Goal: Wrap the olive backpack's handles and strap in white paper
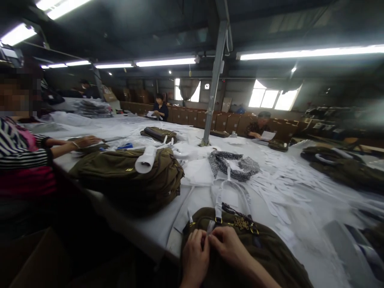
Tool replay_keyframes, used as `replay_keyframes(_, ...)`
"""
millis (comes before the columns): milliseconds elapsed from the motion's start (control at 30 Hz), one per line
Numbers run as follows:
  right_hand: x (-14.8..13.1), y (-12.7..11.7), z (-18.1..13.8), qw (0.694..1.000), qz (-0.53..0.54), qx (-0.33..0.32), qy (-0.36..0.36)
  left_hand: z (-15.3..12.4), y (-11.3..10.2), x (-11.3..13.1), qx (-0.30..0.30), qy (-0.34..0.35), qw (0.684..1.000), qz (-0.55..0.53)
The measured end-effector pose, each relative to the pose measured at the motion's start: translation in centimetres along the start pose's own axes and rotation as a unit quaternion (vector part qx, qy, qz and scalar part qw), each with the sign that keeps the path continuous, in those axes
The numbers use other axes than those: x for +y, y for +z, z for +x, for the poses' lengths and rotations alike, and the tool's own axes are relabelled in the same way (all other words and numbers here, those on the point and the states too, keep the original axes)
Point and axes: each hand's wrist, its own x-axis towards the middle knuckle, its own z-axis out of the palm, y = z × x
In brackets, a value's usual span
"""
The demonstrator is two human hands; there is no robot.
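Observation:
An olive-green bag (264, 252) with white wrapped handles (231, 192) and a gold ornament lies at the table's near edge in front of me. My left hand (195, 258) and my right hand (229, 246) rest on its top, fingers pinched together on a small pale strip (210, 228) near the zip. Both hands are closed around that strip.
A second olive bag (132, 176) with a white paper roll (146, 160) lies to the left. A person in a striped top (24, 152) sits at left, a hand on the table. White paper strips (285, 184), a patterned cloth (234, 164), a steel post (214, 84), more bags at right.

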Motion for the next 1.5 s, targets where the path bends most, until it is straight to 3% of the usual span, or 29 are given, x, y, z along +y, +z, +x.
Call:
replay_keyframes(133, 0.6, 0.3, 0.7, 0.999, -0.037, 0.008, 0.009, 0.0, 0.1, -0.1, 0.004, 0.0, 1.0, -0.002)
replay_keyframes(333, 0.6, 0.3, 1.3, 0.999, -0.006, -0.006, 0.05, 0.1, 0.2, -0.2, 0.0, 0.003, 1.0, 0.005)
replay_keyframes(467, 1.0, 0.6, 1.4, 0.996, 0.011, 0.033, 0.083, 0.1, 0.3, -0.4, -0.006, 0.003, 1.0, 0.009)
replay_keyframes(700, 1.0, 1.0, 1.1, 0.995, 0.096, 0.01, 0.031, 0.2, -0.2, -0.3, -0.019, 0.008, 1.0, -0.022)
replay_keyframes(900, 1.4, 1.3, 0.8, 0.996, 0.056, 0.042, 0.046, 0.4, -0.6, -0.2, -0.018, -0.006, 0.997, -0.075)
replay_keyframes(1067, 1.7, 1.4, 0.7, 0.995, 0.077, 0.036, 0.043, 0.4, -0.7, -0.1, 0.011, -0.07, 0.988, -0.134)
replay_keyframes(1133, 1.6, 1.3, 0.7, 0.995, 0.085, 0.034, 0.042, 0.4, -0.5, -0.1, 0.016, -0.048, 0.992, -0.119)
replay_keyframes(1267, 1.3, 0.9, 0.7, 0.996, 0.087, 0.022, 0.024, 0.5, -0.5, -0.4, -0.021, 0.003, 0.994, -0.11)
replay_keyframes(1500, 1.2, -0.4, 1.2, 0.999, 0.044, -0.012, -0.023, 1.1, -1.1, -0.9, -0.087, 0.018, 0.985, -0.15)
